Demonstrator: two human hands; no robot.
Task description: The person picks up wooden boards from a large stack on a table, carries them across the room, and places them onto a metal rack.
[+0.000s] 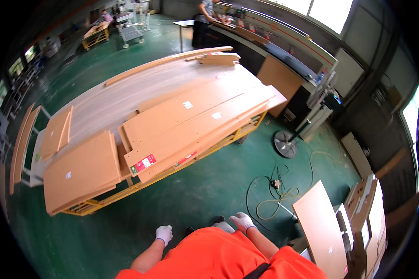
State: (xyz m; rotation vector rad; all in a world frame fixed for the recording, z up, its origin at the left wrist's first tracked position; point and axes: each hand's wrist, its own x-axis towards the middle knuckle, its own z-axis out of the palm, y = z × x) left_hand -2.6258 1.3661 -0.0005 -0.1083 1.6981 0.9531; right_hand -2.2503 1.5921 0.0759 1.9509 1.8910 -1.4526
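My left hand (164,234), in a white glove, hangs beside my body over the green floor. Its fingers are curled in, and nothing shows in them. On the other side my right hand (243,222), gloved too, is held out with loosely bent fingers and carries nothing visible. Both hands are apart from the worktable. Nearest ahead is a stack of long brown panels (172,125) with small holes and a red and green label (143,163). A shorter stack of panels (81,169) lies to its left on the same table.
The table has a yellow frame (160,176); narrow strips (219,58) lie at its far end. A round-based stand fan (285,144) and tangled cables (277,184) occupy the floor at right. Panels (322,228) lean beside my right. A co-worker (205,16) stands at a far bench.
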